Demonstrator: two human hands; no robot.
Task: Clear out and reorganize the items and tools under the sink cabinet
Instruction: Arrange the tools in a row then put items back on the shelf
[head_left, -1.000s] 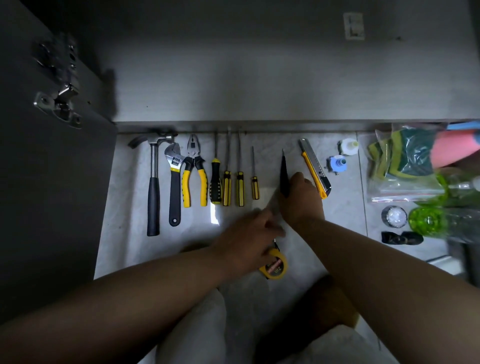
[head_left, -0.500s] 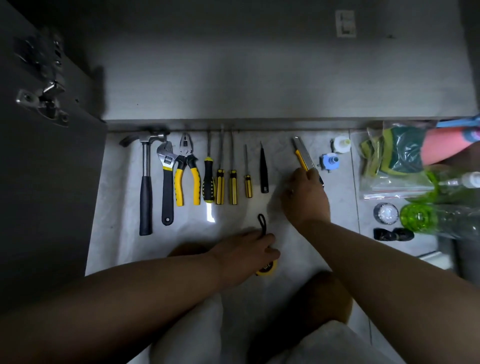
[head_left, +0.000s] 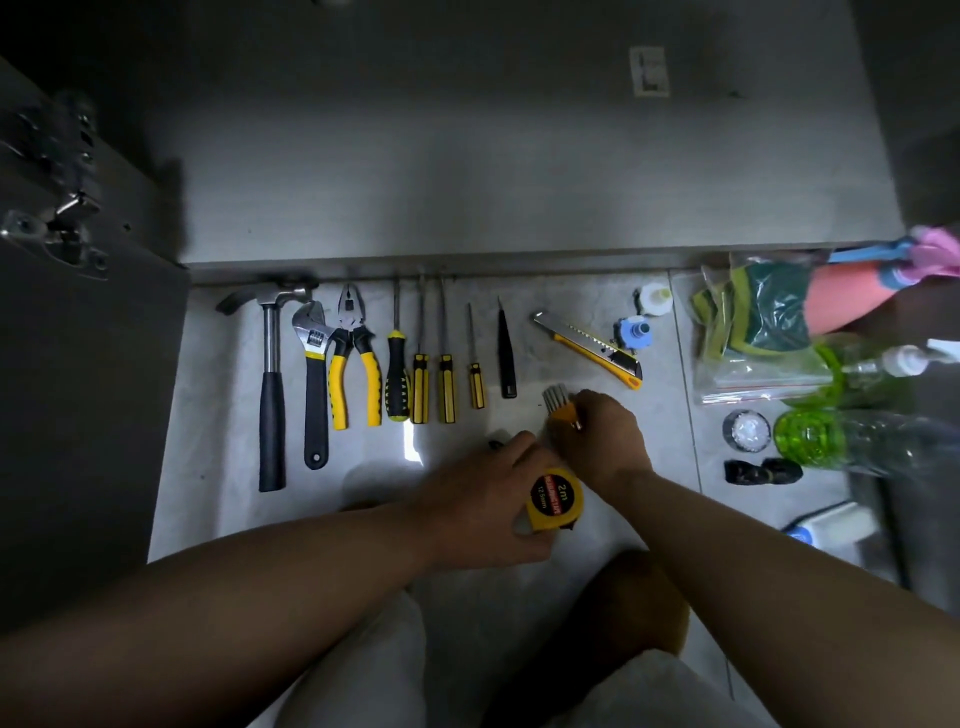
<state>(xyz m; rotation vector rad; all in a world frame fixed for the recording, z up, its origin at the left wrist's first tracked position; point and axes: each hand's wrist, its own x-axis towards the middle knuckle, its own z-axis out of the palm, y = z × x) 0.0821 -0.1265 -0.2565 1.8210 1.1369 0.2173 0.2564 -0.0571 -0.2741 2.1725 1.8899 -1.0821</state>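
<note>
Floor (head_left: 223, 395): tape measure (head_left: 555, 500) in left hand (head_left: 483, 501)

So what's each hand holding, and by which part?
Left hand grips the yellow tape measure round its case. Right hand holds a hex key set by its orange holder.

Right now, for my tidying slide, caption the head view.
Left hand holds a yellow tape measure, right hand grips a hex-key set, near a row of hand tools.
</note>
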